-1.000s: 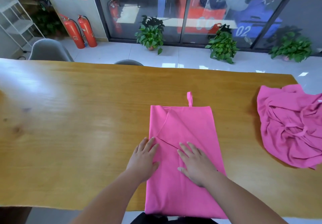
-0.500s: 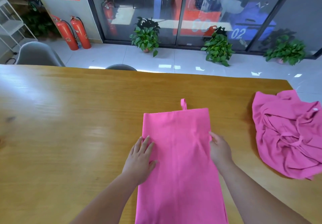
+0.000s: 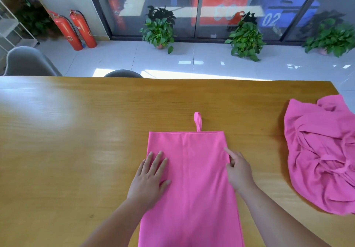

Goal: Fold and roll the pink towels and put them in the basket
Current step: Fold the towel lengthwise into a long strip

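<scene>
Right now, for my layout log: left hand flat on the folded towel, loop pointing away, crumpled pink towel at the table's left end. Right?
Not quite. The head view shows the crumpled pink towel at the table's right end, not the left. The rest holds: the left hand lies flat on the folded towel, its loop pointing away.

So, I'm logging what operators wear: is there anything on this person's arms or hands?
Nothing worn that shows. Both forearms are bare to the frame's edge, with no sleeves in view. The left hand and right hand carry no gloves, rings, watch or bands.
</scene>
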